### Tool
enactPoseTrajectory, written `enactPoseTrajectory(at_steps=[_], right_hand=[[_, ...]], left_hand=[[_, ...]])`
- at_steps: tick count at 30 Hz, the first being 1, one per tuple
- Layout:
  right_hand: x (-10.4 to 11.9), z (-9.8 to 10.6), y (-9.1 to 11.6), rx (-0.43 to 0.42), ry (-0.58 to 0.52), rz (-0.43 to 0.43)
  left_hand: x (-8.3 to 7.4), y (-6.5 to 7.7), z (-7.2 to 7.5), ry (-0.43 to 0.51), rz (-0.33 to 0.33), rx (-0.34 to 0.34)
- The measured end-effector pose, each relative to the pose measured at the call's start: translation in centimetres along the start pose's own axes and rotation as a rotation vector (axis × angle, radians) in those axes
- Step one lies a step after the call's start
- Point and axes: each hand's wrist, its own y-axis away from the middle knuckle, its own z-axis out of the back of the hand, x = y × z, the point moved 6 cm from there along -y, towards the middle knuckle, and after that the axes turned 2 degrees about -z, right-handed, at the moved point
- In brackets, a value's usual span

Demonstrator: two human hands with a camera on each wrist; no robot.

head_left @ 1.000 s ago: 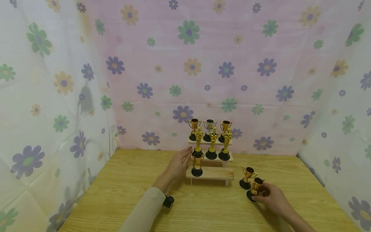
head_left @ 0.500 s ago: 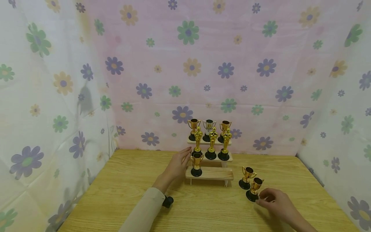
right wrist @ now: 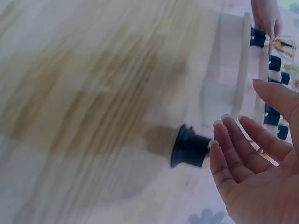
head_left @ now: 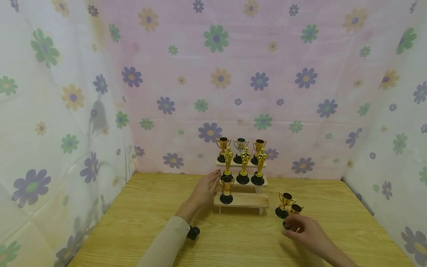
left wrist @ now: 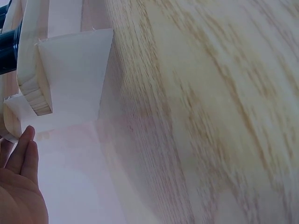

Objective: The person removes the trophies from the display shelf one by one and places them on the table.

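My left hand reaches to the left side of a three-step wooden stand, fingers straight; in the left wrist view its fingertips lie close by a board end. On the lowest step, at its left, stands a gold trophy cup with a black base. Two more gold cups stand upright on the table right of the stand: a rear one and a front one. My right hand is in front of the front cup, partly covering it. In the right wrist view its fingers are loosely bent, with nothing gripped.
Gold figurine trophies fill the middle step. Behind them, two gold cups flank a silver cup on the top step. A small black object shows beside the left sleeve. Flowered cloth walls the wooden table.
My right hand has let go of the front cup, drawn back a little to the right, then come left in front of it. The left hand stays at the stand.
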Motion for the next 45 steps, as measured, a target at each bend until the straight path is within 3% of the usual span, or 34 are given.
enactPoseTrajectory(at_steps=[12,20,36,45], right_hand=[[3.2,-2.0,-1.7,0.034,-0.020,0.063],[5.1,-2.7,-3.2,-0.010,-0.004,0.134],[7.0,-4.9,-5.9,-0.062,-0.074,0.115],[7.6,-5.6,-7.3,-0.090,-0.038,0.113]], left_hand=[[-0.2,-0.2,0.1,-0.009,-0.019,-0.014],[-0.3,-0.3,0.2,-0.024,-0.021,-0.012],[-0.4,0.1,0.1,-0.017,-0.051,-0.025],[-0.6,0.0,0.3,-0.019,-0.054,-0.036]])
